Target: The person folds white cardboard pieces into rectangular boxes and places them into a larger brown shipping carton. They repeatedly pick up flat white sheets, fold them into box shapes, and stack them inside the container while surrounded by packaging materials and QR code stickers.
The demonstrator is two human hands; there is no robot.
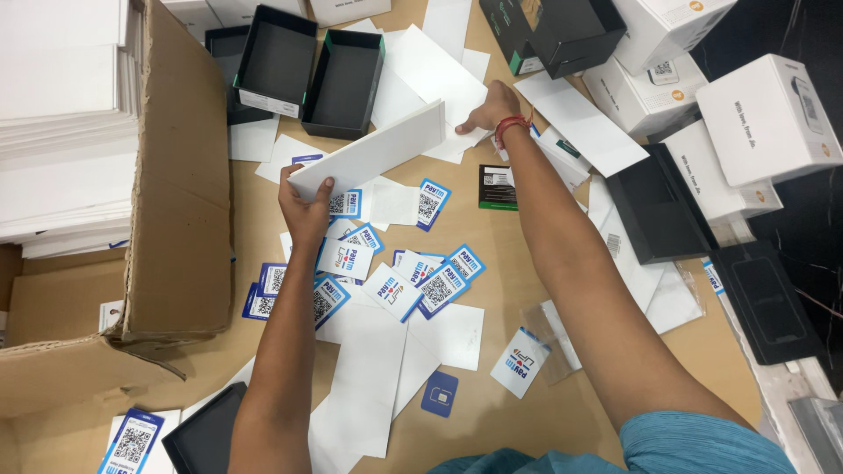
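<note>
We look down on our two bare arms reaching over a brown table [518, 263] strewn with paper. Our left hand [305, 209] grips the near end of a long white folded card sleeve [369, 151], thumb on top and fingers curled beneath its edge, so the sleeve hangs tilted above the table, its far end rising toward the right. Our right hand [492, 110], with a red thread band [509, 125] at the wrist, lies just past the sleeve's far end, fingers together and pressed flat on loose white sheets [430, 66]; whether it touches the sleeve we cannot tell. Under and around the left hand lie many small blue-and-white code stickers [436, 287], overlapping one another, with a small dark blue card [439, 393] nearer to us. Beyond the sleeve stand two open black box trays [312, 70], side by side. To the left a large cardboard carton [180, 202] holds stacked white sheets [61, 123]. At right, closed white boxes [764, 118] cluster near black flat lids [659, 211].
</note>
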